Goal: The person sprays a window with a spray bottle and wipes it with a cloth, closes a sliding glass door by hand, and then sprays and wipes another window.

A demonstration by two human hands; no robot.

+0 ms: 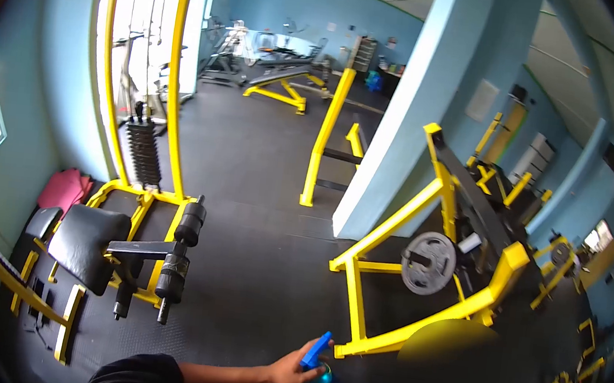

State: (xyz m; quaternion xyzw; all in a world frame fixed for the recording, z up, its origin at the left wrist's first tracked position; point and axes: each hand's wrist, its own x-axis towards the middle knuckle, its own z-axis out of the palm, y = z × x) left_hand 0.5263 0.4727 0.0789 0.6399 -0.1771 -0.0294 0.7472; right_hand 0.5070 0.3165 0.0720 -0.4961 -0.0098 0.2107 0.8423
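A spray bottle (318, 380), teal in its body and blue at its trigger head, is held upright but tilted (its middle being partly covered by the grip).

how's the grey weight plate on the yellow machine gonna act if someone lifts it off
The grey weight plate looks like solid metal, so it is probably stiff and heavy for its size. Being round, it may roll if stood on its edge. It hangs on a black peg, so it would likely need to slide along that first.
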